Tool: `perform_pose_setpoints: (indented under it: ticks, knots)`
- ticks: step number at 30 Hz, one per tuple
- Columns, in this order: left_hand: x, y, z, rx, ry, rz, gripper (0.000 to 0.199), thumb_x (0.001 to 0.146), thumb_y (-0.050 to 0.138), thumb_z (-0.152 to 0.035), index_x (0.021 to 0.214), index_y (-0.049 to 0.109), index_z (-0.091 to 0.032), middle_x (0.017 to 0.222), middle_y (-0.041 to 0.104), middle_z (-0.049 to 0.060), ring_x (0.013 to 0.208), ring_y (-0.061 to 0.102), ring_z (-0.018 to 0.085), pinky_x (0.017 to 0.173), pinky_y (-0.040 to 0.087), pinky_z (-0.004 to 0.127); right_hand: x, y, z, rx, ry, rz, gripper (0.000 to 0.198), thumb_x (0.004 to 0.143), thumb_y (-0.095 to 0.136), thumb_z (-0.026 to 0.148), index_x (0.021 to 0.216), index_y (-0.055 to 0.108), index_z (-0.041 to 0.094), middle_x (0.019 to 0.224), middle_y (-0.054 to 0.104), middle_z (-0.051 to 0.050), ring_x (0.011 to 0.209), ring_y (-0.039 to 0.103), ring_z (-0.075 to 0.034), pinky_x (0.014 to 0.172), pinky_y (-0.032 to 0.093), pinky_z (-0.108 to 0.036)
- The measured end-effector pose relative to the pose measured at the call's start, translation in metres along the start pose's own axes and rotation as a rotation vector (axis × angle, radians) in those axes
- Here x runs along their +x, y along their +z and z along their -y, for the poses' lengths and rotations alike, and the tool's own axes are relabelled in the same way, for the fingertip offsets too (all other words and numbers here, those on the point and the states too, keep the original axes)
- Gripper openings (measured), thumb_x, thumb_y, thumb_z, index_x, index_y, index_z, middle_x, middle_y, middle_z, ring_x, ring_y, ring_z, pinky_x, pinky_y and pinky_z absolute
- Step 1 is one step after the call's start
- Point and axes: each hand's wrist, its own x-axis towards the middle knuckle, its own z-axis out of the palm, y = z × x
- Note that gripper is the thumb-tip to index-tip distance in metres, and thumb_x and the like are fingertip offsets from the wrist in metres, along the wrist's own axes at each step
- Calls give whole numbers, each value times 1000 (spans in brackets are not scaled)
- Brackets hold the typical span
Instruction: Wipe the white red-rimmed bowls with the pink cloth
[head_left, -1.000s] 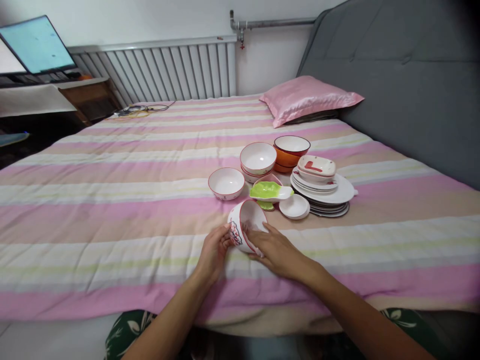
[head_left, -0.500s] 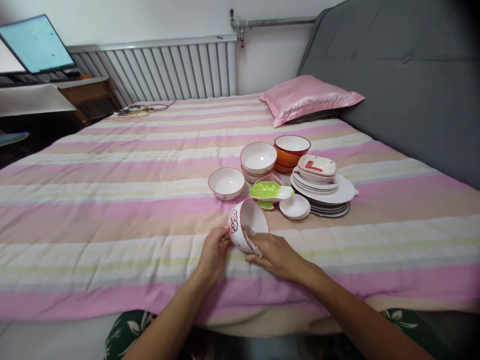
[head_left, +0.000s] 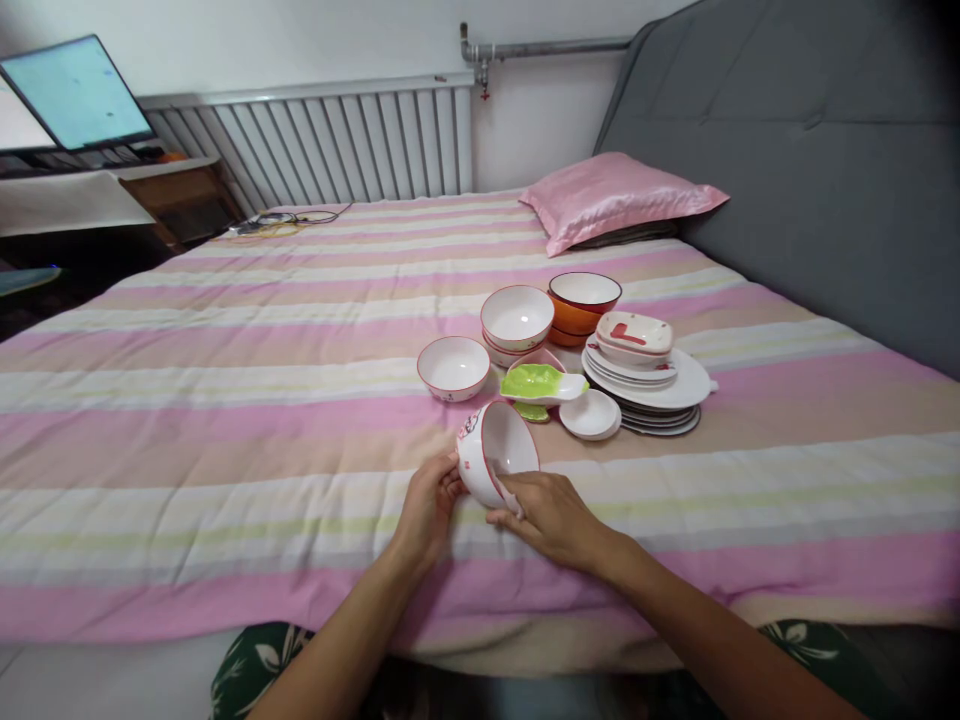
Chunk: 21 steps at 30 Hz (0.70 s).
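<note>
A round, white ceramic bowl with a red rim (head_left: 505, 442) is held between both hands over the striped fabric bedspread (head_left: 225, 490), tilted, opening facing right. The left hand (head_left: 427, 505) supports the left outer wall, fingers curled against it. The right hand (head_left: 553, 515) grips the near right rim, fingers partly inside. A green-and-white leaf-shaped dish (head_left: 534, 381) lies just beyond.

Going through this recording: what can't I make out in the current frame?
All in the head view:
- Left hand: some fingertips, hidden by the held bowl.
- Right hand: whether it presses anything against the rim; its fingers cover the spot.
- Pink dish: mostly behind the green dish.
- Far-left screen: cut off by the left edge.
</note>
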Motion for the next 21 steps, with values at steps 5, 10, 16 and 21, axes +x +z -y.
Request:
perform_pose_setpoints:
  ticks: [5, 10, 16, 21]
  knots:
    - [1, 1, 0, 4, -17, -13, 17, 70, 56, -26, 71, 69, -15, 73, 70, 4, 68, 60, 16, 64, 43, 26, 1, -3, -6, 20, -95, 37, 33, 83, 58, 20, 115, 52, 17, 120, 61, -9, 113, 54, -22, 105, 27, -43]
    - [1, 2, -2, 14, -27, -3, 17, 71, 57, -26, 72, 69, -15, 72, 70, 4, 66, 58, 15, 63, 43, 25, 3, -2, -11, 14, -98, 12, 32, 84, 49, 10, 115, 53, 18, 118, 62, -8, 112, 55, -20, 109, 19, -46]
    - [-2, 1, -2, -9, -15, -11, 15, 73, 58, -26, 69, 67, -15, 69, 67, 2, 65, 56, 14, 63, 43, 25, 0, 0, -3, 72, -11, -36, 27, 91, 46, 41, 83, 58, 18, 82, 66, -5, 77, 61, -19, 67, 43, -27]
    - [-1, 1, -1, -6, -24, -35, 18, 71, 56, -26, 73, 68, -13, 71, 69, 4, 67, 58, 16, 63, 43, 26, 0, 1, -6, 86, -144, 6, 20, 87, 57, 33, 100, 57, 18, 102, 66, -6, 99, 59, -20, 100, 33, -38]
